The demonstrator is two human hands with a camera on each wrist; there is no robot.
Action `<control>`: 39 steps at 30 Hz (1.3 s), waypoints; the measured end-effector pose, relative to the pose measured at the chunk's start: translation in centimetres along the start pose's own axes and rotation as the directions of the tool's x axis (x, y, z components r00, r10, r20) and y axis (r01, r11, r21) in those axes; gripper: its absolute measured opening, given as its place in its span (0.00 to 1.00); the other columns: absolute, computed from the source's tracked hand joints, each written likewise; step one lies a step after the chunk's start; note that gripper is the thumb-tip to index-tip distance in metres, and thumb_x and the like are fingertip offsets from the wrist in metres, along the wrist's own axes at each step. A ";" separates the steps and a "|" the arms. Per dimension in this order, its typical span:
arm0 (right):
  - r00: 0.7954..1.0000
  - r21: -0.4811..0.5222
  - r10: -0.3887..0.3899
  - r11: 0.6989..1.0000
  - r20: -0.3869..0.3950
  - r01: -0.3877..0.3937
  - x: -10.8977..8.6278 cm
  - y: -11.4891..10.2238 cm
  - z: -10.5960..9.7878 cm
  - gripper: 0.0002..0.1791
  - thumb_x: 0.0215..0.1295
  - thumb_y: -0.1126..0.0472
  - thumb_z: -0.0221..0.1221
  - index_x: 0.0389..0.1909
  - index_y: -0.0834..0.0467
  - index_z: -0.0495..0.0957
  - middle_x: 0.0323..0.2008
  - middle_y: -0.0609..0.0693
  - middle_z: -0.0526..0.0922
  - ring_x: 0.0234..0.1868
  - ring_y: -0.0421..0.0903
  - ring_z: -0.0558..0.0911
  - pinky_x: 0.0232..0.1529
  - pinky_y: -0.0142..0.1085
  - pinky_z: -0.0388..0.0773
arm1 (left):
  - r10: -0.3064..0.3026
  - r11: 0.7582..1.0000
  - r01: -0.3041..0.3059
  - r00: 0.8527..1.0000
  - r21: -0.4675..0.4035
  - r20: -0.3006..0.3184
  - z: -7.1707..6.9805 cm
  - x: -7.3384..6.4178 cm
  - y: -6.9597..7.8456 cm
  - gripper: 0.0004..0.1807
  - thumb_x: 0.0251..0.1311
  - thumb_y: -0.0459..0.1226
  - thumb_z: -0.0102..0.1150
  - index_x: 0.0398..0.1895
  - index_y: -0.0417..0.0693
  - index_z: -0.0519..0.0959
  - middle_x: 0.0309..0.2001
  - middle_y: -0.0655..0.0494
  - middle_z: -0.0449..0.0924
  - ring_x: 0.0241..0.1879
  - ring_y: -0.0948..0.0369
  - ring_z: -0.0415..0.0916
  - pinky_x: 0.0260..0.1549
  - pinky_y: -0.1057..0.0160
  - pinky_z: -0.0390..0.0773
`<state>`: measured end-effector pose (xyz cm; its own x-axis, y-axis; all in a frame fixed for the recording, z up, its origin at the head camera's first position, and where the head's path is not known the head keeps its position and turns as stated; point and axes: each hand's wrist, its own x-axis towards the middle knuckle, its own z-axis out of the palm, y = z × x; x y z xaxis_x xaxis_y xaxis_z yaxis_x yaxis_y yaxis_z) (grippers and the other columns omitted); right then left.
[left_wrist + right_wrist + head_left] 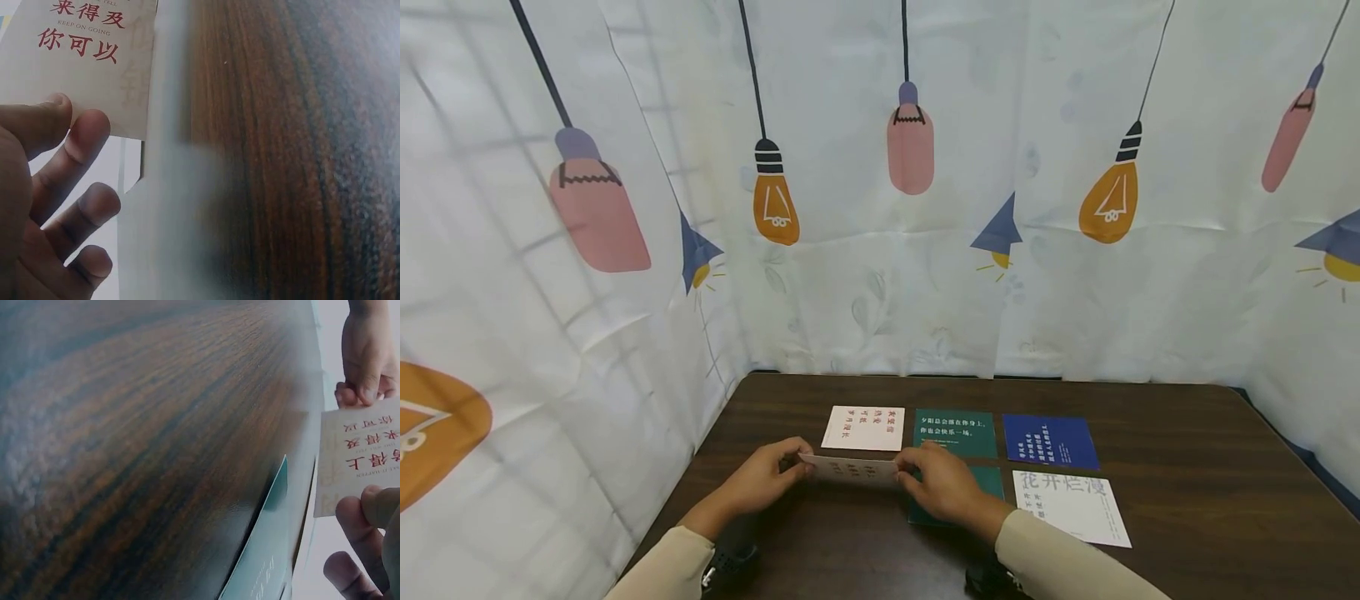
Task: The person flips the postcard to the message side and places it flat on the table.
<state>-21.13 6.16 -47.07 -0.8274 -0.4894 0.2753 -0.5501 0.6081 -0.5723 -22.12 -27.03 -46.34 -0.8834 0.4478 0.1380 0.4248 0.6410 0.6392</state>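
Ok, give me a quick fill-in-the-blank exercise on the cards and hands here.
1. The left hand and right hand hold a rectangular pale paper card printed with characters in the colour ____.
2. In the far row, the rectangular green paper card lies between the rectangular white paper card and the rectangular ____ paper card.
3. The far-row cards lie on a dark ____ wood-grained table.

Missing words: red; blue; brown.

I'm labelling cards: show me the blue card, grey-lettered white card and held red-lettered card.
Blue card (pixel 1049 441), head view, middle of face.
Grey-lettered white card (pixel 1072 508), head view, middle of face.
Held red-lettered card (pixel 356 454), right wrist view, middle of face.
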 end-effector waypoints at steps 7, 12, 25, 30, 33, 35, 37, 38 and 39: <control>0.999 0.030 0.030 0.999 0.014 -0.030 -0.1 -0.1 0.0 0.03 0.71 0.57 0.65 0.41 0.44 0.85 0.37 0.32 0.81 0.39 0.34 0.75 0.41 0.39 0.78 | 0.018 1.000 -0.018 0.999 0.000 -0.043 -0.1 -0.1 -0.1 0.09 0.67 0.32 0.66 0.38 0.60 0.80 0.39 0.68 0.81 0.40 0.66 0.78 0.39 0.59 0.77; 0.997 0.054 0.063 0.996 0.032 -0.065 -0.2 -0.2 -0.1 0.05 0.70 0.58 0.66 0.42 0.43 0.85 0.37 0.33 0.81 0.40 0.35 0.76 0.41 0.39 0.78 | 0.023 1.000 -0.023 0.999 -0.010 -0.024 -0.1 -0.1 -0.2 0.16 0.60 0.24 0.63 0.39 0.58 0.81 0.41 0.67 0.81 0.40 0.65 0.77 0.41 0.59 0.77; 0.996 0.106 0.069 0.992 0.054 -0.075 0.0 0.1 0.1 0.06 0.70 0.60 0.62 0.43 0.49 0.85 0.35 0.34 0.80 0.40 0.38 0.74 0.43 0.40 0.76 | -0.024 1.000 0.024 1.000 0.003 -0.004 -0.1 -0.2 -0.1 0.06 0.68 0.33 0.61 0.42 0.54 0.83 0.41 0.65 0.81 0.43 0.62 0.77 0.42 0.55 0.76; 0.992 0.092 0.106 0.990 0.064 -0.111 0.1 0.1 0.2 0.06 0.67 0.53 0.66 0.42 0.47 0.84 0.33 0.33 0.78 0.40 0.38 0.73 0.42 0.39 0.75 | 0.000 1.000 0.001 1.000 -0.016 0.005 0.1 -0.2 -0.3 0.06 0.67 0.43 0.67 0.44 0.56 0.83 0.40 0.67 0.81 0.42 0.63 0.78 0.44 0.54 0.77; 0.991 0.080 0.114 0.990 0.071 -0.119 0.1 0.1 0.4 0.09 0.64 0.52 0.69 0.42 0.47 0.83 0.33 0.33 0.77 0.40 0.38 0.73 0.40 0.38 0.75 | 0.023 0.999 -0.022 1.000 -0.029 0.018 0.2 -0.3 -0.5 0.09 0.64 0.44 0.69 0.45 0.56 0.82 0.39 0.67 0.80 0.42 0.62 0.78 0.44 0.56 0.77; 0.991 0.073 0.113 0.990 0.073 -0.118 0.0 0.0 0.4 0.11 0.62 0.52 0.71 0.43 0.47 0.83 0.33 0.34 0.76 0.39 0.38 0.72 0.39 0.38 0.75 | 0.029 0.999 -0.027 0.999 -0.040 0.035 0.2 -0.3 -0.6 0.11 0.63 0.43 0.71 0.46 0.56 0.82 0.39 0.66 0.79 0.41 0.61 0.77 0.42 0.58 0.77; 0.990 0.067 0.114 0.991 0.078 -0.119 0.0 -0.1 0.4 0.14 0.59 0.52 0.73 0.44 0.48 0.82 0.33 0.35 0.75 0.38 0.38 0.71 0.38 0.37 0.75 | 0.029 0.999 -0.027 0.998 -0.040 0.052 0.3 -0.3 -0.8 0.12 0.61 0.43 0.72 0.46 0.56 0.82 0.38 0.65 0.79 0.40 0.61 0.76 0.41 0.60 0.76; 0.990 0.064 0.115 0.991 0.080 -0.121 0.0 -0.2 0.4 0.15 0.58 0.52 0.74 0.44 0.48 0.82 0.33 0.35 0.75 0.38 0.38 0.71 0.38 0.36 0.74 | 0.030 0.999 -0.028 0.998 -0.035 0.061 0.3 -0.3 -0.9 0.13 0.60 0.43 0.72 0.46 0.56 0.82 0.37 0.65 0.78 0.39 0.62 0.76 0.40 0.61 0.76; 0.990 0.057 0.117 0.991 0.083 -0.122 0.0 -0.2 0.4 0.17 0.57 0.51 0.74 0.45 0.48 0.82 0.33 0.34 0.75 0.38 0.38 0.71 0.37 0.36 0.74 | 0.032 0.999 -0.030 0.997 -0.027 0.068 0.3 -0.3 -1.0 0.13 0.60 0.43 0.73 0.46 0.56 0.82 0.37 0.65 0.78 0.39 0.63 0.75 0.40 0.61 0.75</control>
<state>-21.02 5.75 -47.28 -0.8742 -0.4645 0.1415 -0.4375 0.6269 -0.6447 -22.26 -27.60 -47.26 -0.8541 0.5090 0.1066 0.4454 0.6102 0.6551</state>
